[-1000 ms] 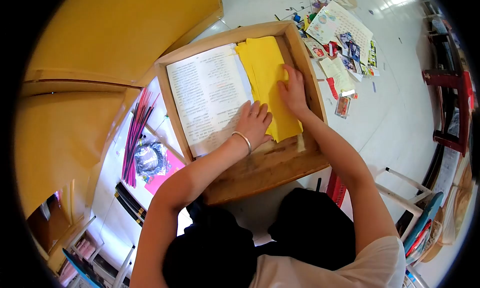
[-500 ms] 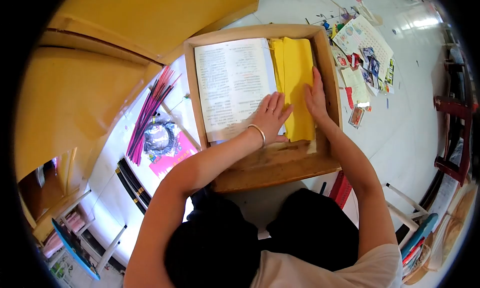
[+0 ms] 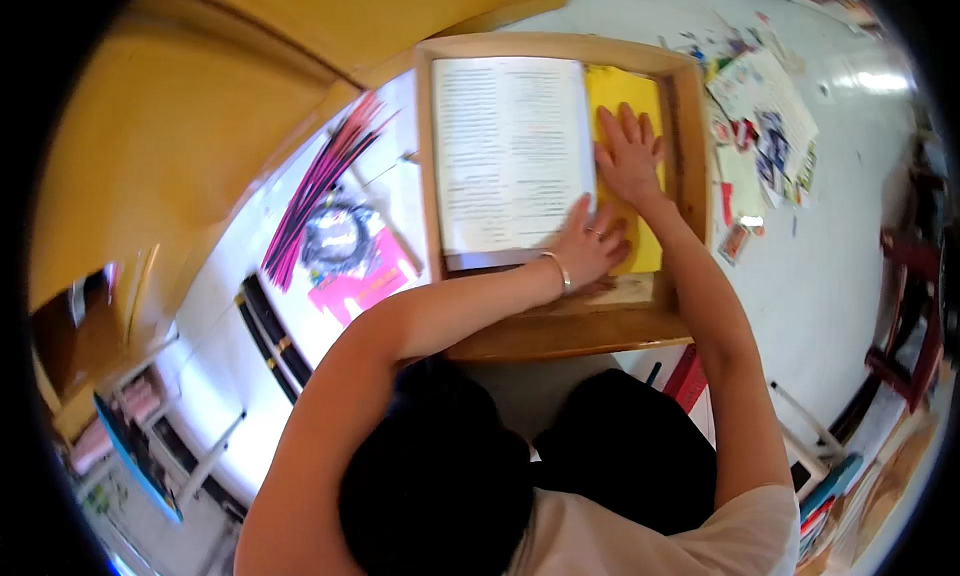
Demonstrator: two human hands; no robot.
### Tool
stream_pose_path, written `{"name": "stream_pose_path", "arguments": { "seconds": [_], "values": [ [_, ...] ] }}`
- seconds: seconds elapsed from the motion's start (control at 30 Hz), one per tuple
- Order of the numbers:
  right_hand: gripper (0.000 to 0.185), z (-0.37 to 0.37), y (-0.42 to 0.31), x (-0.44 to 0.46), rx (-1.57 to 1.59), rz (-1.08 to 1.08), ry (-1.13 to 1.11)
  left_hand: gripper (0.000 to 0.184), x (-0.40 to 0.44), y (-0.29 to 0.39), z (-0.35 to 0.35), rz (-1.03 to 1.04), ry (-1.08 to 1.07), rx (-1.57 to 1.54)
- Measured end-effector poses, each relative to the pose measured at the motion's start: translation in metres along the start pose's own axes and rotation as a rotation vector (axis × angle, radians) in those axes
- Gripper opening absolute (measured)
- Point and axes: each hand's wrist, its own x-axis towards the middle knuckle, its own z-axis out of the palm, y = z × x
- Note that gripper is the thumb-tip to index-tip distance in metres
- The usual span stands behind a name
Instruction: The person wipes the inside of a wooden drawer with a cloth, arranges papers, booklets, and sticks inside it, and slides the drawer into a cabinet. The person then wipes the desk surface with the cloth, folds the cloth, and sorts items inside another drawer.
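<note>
A shallow wooden drawer lies in front of my knees. Inside it, a printed sheet or open booklet covers the left and middle, and a folded yellow paper or cloth lies along its right edge. My right hand rests flat on the upper part of the yellow piece, fingers spread. Lower down, my left hand, with a ring and a bracelet, lies across the bottom of the yellow piece beside the booklet's lower right corner. Its fingers are apart and slightly blurred.
Yellow cabinets stand at the left. Pink and black sticks, a plastic-wrapped coil and a pink packet lie left of the drawer. Scattered papers are on the floor at right, near a dark red rack.
My right hand has moved from the yellow piece's right edge onto its top. The yellow piece now shows narrower beside the booklet. The view has shifted, so the drawer appears further right.
</note>
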Motion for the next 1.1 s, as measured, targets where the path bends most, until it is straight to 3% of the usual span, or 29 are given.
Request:
{"name": "stream_pose_path", "arguments": {
  "seconds": [0.07, 0.1, 0.13, 0.17, 0.23, 0.3, 0.33, 0.4, 0.47, 0.53, 0.57, 0.6, 0.63, 0.67, 0.73, 0.83, 0.87, 0.93, 1.03, 1.07, 1.1],
  "values": [
    [0.055, 0.014, -0.002, 0.003, -0.216, -0.05, -0.052, 0.042, 0.011, 0.008, 0.031, 0.019, 0.152, -0.095],
    [0.054, 0.023, -0.001, 0.004, -0.335, -0.064, -0.099, 0.038, 0.017, 0.013, 0.047, 0.006, 0.252, 0.013],
    [0.054, 0.034, 0.005, 0.005, -0.266, -0.061, -0.002, 0.036, 0.03, 0.02, 0.072, -0.091, 0.344, -0.071],
    [0.052, 0.037, 0.005, 0.008, -0.287, -0.046, -0.011, 0.034, 0.005, 0.011, 0.02, -0.059, 0.293, -0.061],
    [0.048, 0.023, -0.003, 0.01, -0.232, 0.026, -0.093, 0.028, -0.025, 0.001, -0.021, -0.023, 0.407, -0.183],
    [0.047, 0.015, 0.007, 0.003, 0.039, -0.085, -0.035, 0.022, -0.058, -0.02, -0.049, -0.047, 0.494, -0.406],
    [0.047, 0.014, 0.007, -0.01, 0.05, -0.09, -0.032, 0.016, -0.083, -0.042, -0.058, -0.05, 0.672, -0.394],
    [0.047, 0.013, 0.005, -0.032, -0.188, -0.203, 0.019, 0.016, -0.144, -0.093, -0.051, -0.357, 0.858, -0.413],
    [0.048, 0.01, -0.002, -0.038, -0.221, -0.222, 0.03, 0.026, -0.215, -0.137, -0.048, -0.678, 0.927, -0.319],
    [0.048, 0.007, -0.002, -0.034, -0.234, -0.259, 0.029, 0.044, -0.282, -0.176, -0.017, -0.957, 0.726, -0.184],
    [0.048, 0.002, -0.001, -0.03, -0.242, -0.258, 0.04, 0.059, -0.316, -0.194, 0.019, -1.06, 0.55, -0.047],
    [0.048, -0.006, -0.001, -0.022, -0.117, -0.222, -0.019, 0.071, -0.339, -0.195, 0.024, -1.226, 0.167, -0.027],
    [0.047, -0.011, 0.0, -0.018, 0.01, -0.188, -0.089, 0.081, -0.361, -0.199, 0.035, -1.275, 0.085, -0.163],
    [0.047, -0.009, 0.008, -0.013, 0.001, -0.191, -0.09, 0.084, -0.381, -0.2, 0.053, -1.245, 0.117, -0.227],
    [0.043, -0.011, 0.02, -0.002, 0.497, -0.071, 0.062, 0.087, -0.394, -0.201, 0.058, -1.207, 0.158, -0.295],
    [0.038, -0.029, 0.013, 0.002, 0.579, 0.087, 0.025, 0.09, -0.398, -0.19, 0.041, -1.223, 0.174, -0.413],
    [0.038, -0.032, 0.008, 0.005, 0.578, 0.078, 0.021, 0.09, -0.391, -0.184, 0.029, -1.254, 0.08, -0.346],
    [0.036, -0.039, -0.005, 0.01, 0.447, -0.099, 0.094, 0.081, -0.382, -0.177, 0.016, -1.272, -0.005, -0.195],
    [0.037, -0.058, -0.05, 0.016, 0.525, -0.216, 0.125, 0.069, -0.389, -0.192, 0.029, -1.256, 0.0, -0.278],
    [0.036, -0.065, -0.067, 0.019, 0.559, -0.296, 0.123, 0.056, -0.394, -0.197, 0.044, -1.225, 0.108, -0.291],
    [0.035, -0.07, -0.089, 0.021, 0.586, -0.312, 0.112, 0.056, -0.394, -0.198, 0.045, -1.227, 0.11, -0.296]
  ]
}}
